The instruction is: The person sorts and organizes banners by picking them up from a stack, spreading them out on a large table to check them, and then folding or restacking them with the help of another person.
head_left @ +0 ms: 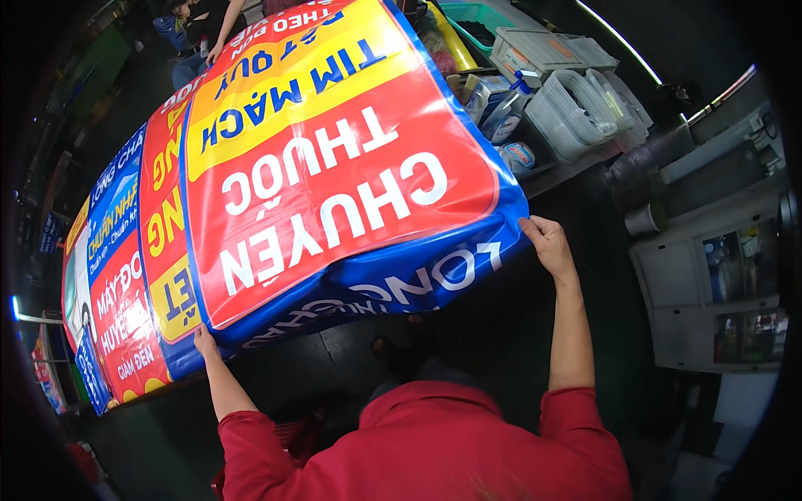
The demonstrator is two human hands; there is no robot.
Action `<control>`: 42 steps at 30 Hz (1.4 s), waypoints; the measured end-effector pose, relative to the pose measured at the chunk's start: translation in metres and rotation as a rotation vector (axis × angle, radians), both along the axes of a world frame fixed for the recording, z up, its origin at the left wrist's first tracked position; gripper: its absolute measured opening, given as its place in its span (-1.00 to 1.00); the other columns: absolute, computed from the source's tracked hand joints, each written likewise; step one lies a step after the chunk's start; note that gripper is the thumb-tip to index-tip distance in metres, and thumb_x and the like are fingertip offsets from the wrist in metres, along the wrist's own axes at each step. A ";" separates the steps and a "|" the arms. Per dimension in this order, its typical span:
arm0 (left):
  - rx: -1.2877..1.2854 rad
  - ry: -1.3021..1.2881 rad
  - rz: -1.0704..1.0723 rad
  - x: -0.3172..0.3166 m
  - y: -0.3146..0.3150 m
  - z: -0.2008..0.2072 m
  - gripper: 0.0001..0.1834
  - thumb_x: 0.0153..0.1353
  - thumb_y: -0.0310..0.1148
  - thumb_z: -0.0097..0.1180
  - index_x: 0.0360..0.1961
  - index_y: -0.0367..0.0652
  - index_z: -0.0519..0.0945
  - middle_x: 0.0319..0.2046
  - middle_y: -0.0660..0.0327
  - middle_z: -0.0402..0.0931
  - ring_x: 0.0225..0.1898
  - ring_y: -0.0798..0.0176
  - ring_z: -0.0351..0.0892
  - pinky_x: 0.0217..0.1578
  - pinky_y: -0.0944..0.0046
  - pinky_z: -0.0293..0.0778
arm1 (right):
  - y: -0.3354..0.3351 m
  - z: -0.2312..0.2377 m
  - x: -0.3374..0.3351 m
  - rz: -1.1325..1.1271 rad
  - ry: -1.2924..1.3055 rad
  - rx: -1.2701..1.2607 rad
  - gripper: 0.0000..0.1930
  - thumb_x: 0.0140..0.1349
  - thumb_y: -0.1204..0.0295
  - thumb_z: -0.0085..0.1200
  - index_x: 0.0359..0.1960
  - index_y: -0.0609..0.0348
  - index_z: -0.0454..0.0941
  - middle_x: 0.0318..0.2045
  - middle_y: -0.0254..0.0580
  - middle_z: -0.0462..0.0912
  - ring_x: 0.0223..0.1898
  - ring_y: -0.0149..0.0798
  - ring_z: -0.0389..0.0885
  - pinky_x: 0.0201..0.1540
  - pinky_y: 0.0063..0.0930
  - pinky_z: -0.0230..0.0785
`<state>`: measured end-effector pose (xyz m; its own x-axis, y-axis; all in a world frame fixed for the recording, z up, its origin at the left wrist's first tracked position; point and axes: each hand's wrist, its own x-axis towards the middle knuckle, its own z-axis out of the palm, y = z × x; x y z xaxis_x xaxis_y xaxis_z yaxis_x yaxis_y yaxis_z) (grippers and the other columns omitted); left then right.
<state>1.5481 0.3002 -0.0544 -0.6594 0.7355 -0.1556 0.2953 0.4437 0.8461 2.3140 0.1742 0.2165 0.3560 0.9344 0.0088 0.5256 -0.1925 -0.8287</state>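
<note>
A large glossy vinyl banner (322, 196), printed in red, yellow and blue with white lettering, covers the table in front of me. Its blue near edge sags off the table between my hands. My left hand (205, 341) pinches that edge left of centre, with its fingers partly hidden by the sheet. At the banner's near right corner, my right hand (547, 244) grips the blue border, thumb on top. Both arms stretch forward in red sleeves, and the sheet ripples slightly between them.
Right of the banner stand a spray bottle (507, 115), stacked clear plastic containers (568, 117), a whitish box (535, 54) and a teal basket (476, 15). At the far left, another person's arm (227, 32) reaches to the banner's far edge. White cabinets (677, 292) stand at right.
</note>
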 end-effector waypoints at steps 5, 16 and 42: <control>-0.027 0.044 -0.082 0.000 -0.011 -0.017 -0.67 0.17 -0.26 -0.02 -0.24 -0.37 0.52 -0.35 0.13 0.53 -0.33 0.32 0.44 -0.27 0.34 0.36 | 0.001 -0.005 0.030 -0.170 -0.060 0.035 -0.63 0.17 0.25 0.00 -0.66 0.30 0.34 -0.74 -0.39 0.19 -0.60 -0.57 0.13 -0.56 -0.56 0.03; -0.141 0.322 -0.461 0.079 -0.049 -0.004 -0.72 0.12 -0.26 -0.01 -0.28 -0.26 0.52 -0.40 0.02 0.54 -0.30 0.13 0.53 -0.24 0.25 0.38 | 0.021 -0.164 0.150 -0.481 0.180 -0.263 -0.67 0.08 0.07 0.06 -0.28 0.02 0.54 -0.34 -0.40 0.49 -0.22 -0.38 0.38 -0.16 -0.26 0.19; -0.847 -0.187 -0.237 -0.036 -0.368 -0.071 -0.68 0.04 -0.18 -0.05 -0.30 -0.13 0.59 -0.20 0.03 0.52 -0.08 0.07 0.47 -0.03 0.19 0.34 | -0.010 -0.343 -0.452 0.761 -0.732 -0.858 -0.73 0.04 0.34 -0.04 -0.21 0.09 0.51 -0.24 0.06 0.54 -0.19 0.02 0.53 -0.15 -0.21 0.38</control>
